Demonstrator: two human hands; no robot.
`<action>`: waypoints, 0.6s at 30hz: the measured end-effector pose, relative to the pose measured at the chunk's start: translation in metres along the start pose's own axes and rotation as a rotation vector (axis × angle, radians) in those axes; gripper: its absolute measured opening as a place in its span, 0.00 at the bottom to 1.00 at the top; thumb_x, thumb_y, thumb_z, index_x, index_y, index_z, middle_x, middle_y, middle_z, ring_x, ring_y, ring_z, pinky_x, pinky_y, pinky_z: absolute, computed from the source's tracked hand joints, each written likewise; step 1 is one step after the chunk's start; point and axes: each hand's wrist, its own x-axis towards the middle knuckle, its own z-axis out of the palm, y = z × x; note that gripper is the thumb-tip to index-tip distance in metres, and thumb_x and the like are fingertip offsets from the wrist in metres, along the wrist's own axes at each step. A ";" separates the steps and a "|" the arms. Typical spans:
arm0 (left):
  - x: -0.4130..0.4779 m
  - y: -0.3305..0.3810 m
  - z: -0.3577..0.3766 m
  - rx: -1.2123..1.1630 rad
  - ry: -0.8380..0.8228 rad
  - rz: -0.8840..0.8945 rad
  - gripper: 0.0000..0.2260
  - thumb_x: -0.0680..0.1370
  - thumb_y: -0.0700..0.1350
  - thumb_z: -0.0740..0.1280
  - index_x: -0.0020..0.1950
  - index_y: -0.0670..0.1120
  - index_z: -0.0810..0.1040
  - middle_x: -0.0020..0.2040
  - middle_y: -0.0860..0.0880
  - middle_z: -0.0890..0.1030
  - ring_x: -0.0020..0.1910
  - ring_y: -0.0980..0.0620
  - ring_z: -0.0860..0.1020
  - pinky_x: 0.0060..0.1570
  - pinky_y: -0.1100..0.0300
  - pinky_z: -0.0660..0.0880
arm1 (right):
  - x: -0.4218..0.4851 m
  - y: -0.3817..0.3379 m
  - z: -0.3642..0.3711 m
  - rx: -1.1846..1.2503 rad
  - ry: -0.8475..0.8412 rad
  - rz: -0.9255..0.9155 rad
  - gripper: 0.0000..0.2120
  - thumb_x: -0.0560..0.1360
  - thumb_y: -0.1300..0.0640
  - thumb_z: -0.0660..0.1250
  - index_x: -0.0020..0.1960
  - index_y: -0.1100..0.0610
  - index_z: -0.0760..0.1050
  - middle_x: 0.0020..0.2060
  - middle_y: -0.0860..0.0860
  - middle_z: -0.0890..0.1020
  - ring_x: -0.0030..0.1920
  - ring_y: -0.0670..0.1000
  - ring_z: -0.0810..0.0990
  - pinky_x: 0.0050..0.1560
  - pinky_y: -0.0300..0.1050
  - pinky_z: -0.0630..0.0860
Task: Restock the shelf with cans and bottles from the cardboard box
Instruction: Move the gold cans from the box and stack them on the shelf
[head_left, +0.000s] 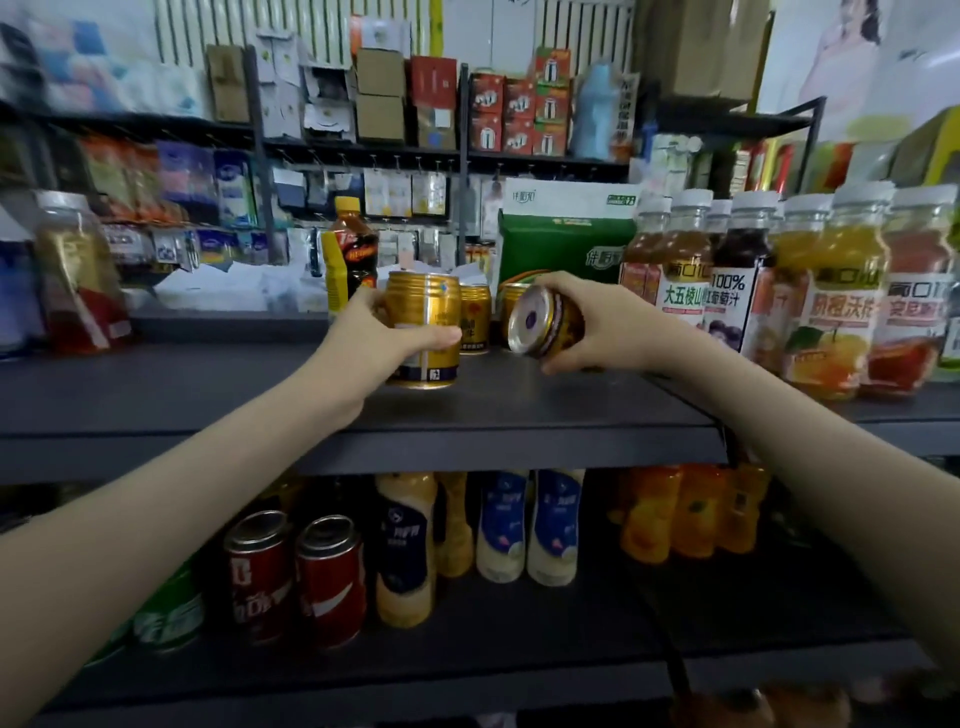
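Two gold cans, upright one in left hand, tilted one in right hand

Cans — glossy gold metal. Shelf — matt dark metal, smooth. Juice bottles: clear plastic, glossy labels.

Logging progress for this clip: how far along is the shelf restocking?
Done: two gold cans stand on the shelf. In hand: left hand grips an upright can; right hand holds a tilted can. Left: tilted can to place; box unseen.
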 end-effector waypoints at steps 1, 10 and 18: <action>0.001 0.000 0.005 0.009 0.014 -0.001 0.32 0.65 0.50 0.79 0.63 0.51 0.65 0.54 0.55 0.76 0.54 0.56 0.75 0.51 0.60 0.70 | 0.004 0.004 -0.002 -0.163 -0.037 -0.054 0.38 0.68 0.51 0.75 0.72 0.48 0.60 0.63 0.49 0.73 0.63 0.51 0.71 0.66 0.55 0.66; 0.005 -0.001 0.020 0.099 0.102 -0.150 0.48 0.57 0.65 0.79 0.70 0.47 0.66 0.62 0.50 0.77 0.60 0.50 0.75 0.61 0.53 0.70 | 0.021 0.031 0.017 -1.024 0.033 -0.684 0.24 0.68 0.66 0.69 0.62 0.52 0.76 0.54 0.54 0.80 0.60 0.57 0.77 0.58 0.65 0.71; 0.006 -0.001 0.012 0.149 0.038 -0.118 0.45 0.55 0.58 0.79 0.68 0.47 0.67 0.59 0.50 0.79 0.57 0.51 0.78 0.62 0.49 0.73 | 0.010 0.024 0.013 -0.918 -0.241 -0.558 0.42 0.72 0.62 0.65 0.77 0.43 0.45 0.77 0.49 0.41 0.76 0.51 0.35 0.71 0.61 0.33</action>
